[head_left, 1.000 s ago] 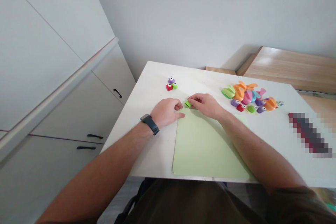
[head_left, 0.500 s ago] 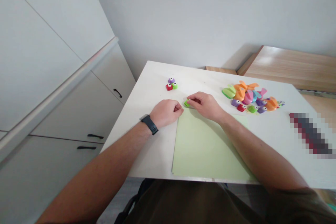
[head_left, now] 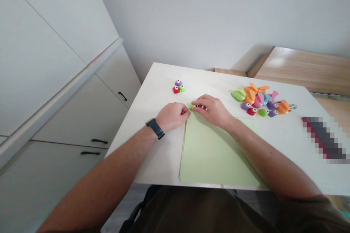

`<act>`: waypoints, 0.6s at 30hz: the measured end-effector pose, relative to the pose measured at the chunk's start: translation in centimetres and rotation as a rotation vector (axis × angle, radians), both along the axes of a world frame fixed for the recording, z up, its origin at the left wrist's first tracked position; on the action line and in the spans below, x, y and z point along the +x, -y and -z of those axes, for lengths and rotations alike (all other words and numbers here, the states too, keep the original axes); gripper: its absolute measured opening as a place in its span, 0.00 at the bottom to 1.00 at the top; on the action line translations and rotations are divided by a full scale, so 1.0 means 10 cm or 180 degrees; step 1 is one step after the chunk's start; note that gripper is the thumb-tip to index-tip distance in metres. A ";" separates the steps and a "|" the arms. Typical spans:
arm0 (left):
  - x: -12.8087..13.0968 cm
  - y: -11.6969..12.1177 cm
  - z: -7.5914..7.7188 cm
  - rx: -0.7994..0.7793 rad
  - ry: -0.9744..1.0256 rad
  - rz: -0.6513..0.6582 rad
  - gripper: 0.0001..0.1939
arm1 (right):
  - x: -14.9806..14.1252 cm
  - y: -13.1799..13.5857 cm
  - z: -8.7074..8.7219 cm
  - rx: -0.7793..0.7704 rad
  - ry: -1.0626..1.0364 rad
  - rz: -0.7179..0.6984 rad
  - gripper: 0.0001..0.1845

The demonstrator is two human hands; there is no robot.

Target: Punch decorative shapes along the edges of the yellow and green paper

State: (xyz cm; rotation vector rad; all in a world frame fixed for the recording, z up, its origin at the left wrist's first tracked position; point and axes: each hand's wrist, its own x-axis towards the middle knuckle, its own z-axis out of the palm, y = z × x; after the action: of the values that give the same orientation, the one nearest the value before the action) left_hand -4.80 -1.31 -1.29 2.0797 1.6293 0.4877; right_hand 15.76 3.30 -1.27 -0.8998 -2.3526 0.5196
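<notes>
Sheets of pale green paper [head_left: 213,153] lie at the front of the table. My left hand [head_left: 172,115], with a dark watch at the wrist, is closed, its thumb and fingers pinching the paper at the far left corner. A small bright green clip [head_left: 191,106], apparently with a googly eye, sits between the thumb and fingers of my right hand [head_left: 212,109]. It is right at that same corner, close to my left fingertips. My right fingers partly cover the clip, so whether it bites the paper cannot be seen.
Purple, red and green googly-eyed pieces [head_left: 178,87] stand together at the far left of the white table [head_left: 155,156]. Several colourful winged and googly-eyed pieces [head_left: 258,100] are grouped at the right. A blurred-out dark and red object [head_left: 324,138] lies farther right.
My left thumb and fingers have closed together at the paper corner. My right hand has shifted slightly left with the green clip, bringing it next to my left fingertips.
</notes>
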 end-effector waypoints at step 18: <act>-0.01 -0.01 -0.01 -0.0086 0.0155 -0.0029 0.17 | 0.03 0.03 -0.10 -0.0232 0.0143 -0.0198 0.10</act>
State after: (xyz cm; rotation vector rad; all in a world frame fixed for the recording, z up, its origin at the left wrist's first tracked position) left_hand -4.86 -1.23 -1.22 2.0260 1.6095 0.5125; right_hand 16.02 3.04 -0.27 -0.8816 -2.4223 0.6200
